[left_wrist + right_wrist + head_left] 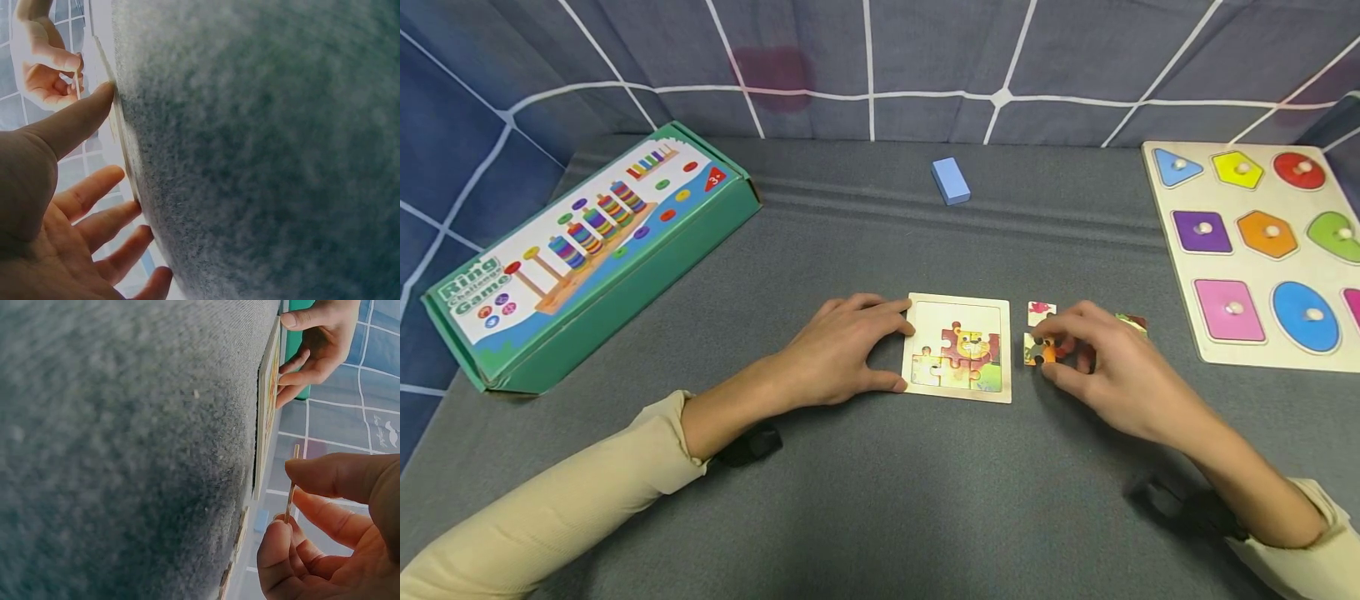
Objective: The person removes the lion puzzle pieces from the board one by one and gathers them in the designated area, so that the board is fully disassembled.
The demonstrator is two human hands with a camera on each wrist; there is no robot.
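Note:
A square wooden jigsaw tray lies on the grey cloth, with several joined pieces in it showing a lion's face. At its left edge is my left hand, its spread thumb and fingertips touching the rim. My right hand, just right of the tray, pinches a thin puzzle piece between thumb and fingers, held above the cloth. A loose puzzle piece lies close by, and another loose piece shows beyond the hand. My right hand partly hides the pieces around it.
A green ring game box lies at the left. At the back is a small blue block. On the right lies a wooden board with knobbed coloured shapes. A dark grid-patterned cloth rises along the back.

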